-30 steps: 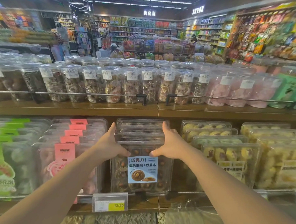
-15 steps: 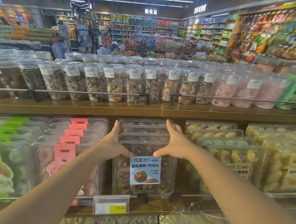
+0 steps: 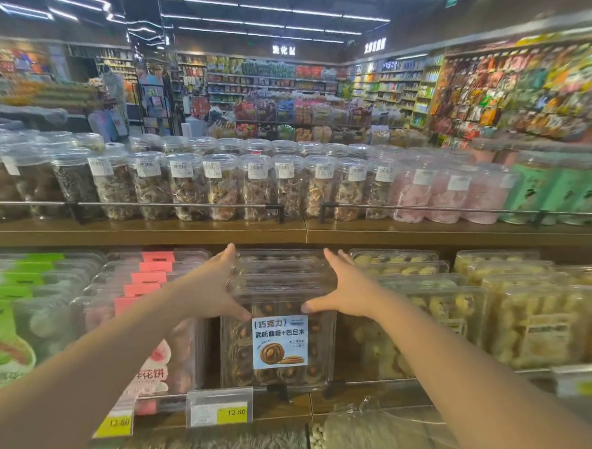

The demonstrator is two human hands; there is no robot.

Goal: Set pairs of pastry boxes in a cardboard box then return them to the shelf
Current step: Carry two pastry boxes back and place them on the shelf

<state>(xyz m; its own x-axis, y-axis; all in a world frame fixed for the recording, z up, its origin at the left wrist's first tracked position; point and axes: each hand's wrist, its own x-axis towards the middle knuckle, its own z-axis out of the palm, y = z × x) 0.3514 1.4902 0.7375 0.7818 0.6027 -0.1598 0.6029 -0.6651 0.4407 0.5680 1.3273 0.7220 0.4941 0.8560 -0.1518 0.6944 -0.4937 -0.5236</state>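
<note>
At the far left of the frame stand clear boxes with green labels [image 3: 9, 342]; just right of them a row of boxes with pink labels [image 3: 143, 287], with a yellow price tag [image 3: 114, 422] below; the left hand [image 3: 210, 292] lies flat against the left side of the stack of clear pastry boxes [image 3: 284, 348] at lower centre of the frame, on the shelf [image 3: 219, 233], its fingers [image 3: 229, 258] straight along the side and its thumb across the front top edge, grasping nothing; the front box carries a blue label [image 3: 280, 342] showing a chocolate cookie; beneath it a price holder [image 3: 220, 406] reads 12.80; the right hand [image 3: 347, 290] mirrors the left on the stack's right side, fingers extended and relaxed, thumb touching the front edge by the label; right of it stand boxes of yellow pastries [image 3: 519, 319], somewhat blurred; across the upper shelf runs a row of clear lidded jars [image 3: 217, 185] behind a metal rail [image 3: 149, 204].
</note>
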